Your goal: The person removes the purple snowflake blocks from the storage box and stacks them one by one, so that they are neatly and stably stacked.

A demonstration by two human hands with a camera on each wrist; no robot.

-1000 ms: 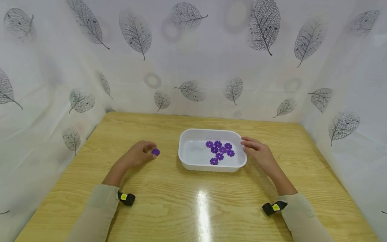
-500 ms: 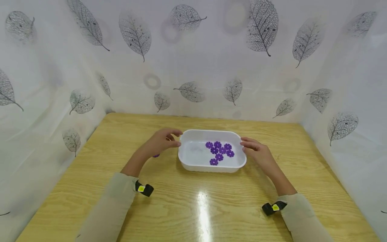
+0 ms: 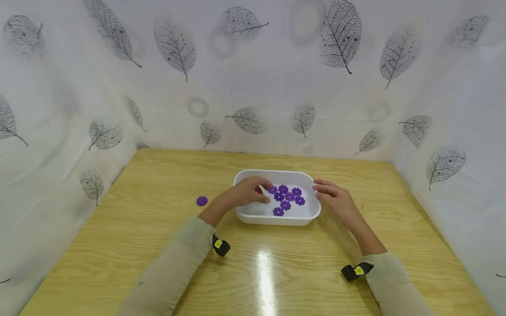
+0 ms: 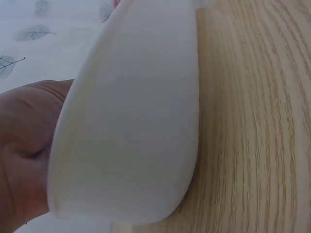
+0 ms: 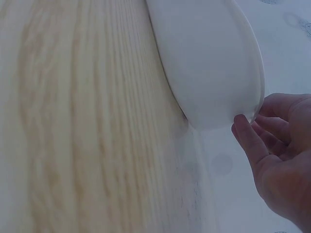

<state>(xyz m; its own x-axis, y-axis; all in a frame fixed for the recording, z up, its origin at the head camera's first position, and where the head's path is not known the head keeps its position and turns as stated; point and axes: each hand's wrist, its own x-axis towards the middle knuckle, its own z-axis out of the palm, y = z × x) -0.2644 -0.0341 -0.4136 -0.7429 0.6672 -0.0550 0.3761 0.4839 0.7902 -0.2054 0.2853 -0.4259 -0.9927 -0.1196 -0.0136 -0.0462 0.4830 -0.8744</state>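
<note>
A white plastic tray (image 3: 276, 220) stands on the table, holding several purple flower-shaped discs (image 3: 289, 197) towards its right side. My left hand (image 3: 247, 192) is over the left part of the tray, its thumb and fingers apart beside the discs, with nothing seen between them. In the left wrist view the tray's wall hides the fingertips. My right hand (image 3: 336, 199) holds the tray's right end. In the right wrist view, its thumb (image 5: 247, 137) is against the outer wall and its fingers reach behind the rim. One purple disc (image 3: 202, 201) lies on the table left of the tray.
The wooden table (image 3: 300, 267) extends around the tray. A white curtain (image 3: 253, 79) with grey leaf prints hangs along the back and both sides. The left forearm passes just right of the lone disc.
My left hand has let go of the purple disc on the table and moved right, over the tray's left rim to the discs inside. The right hand stays at the tray's end.
</note>
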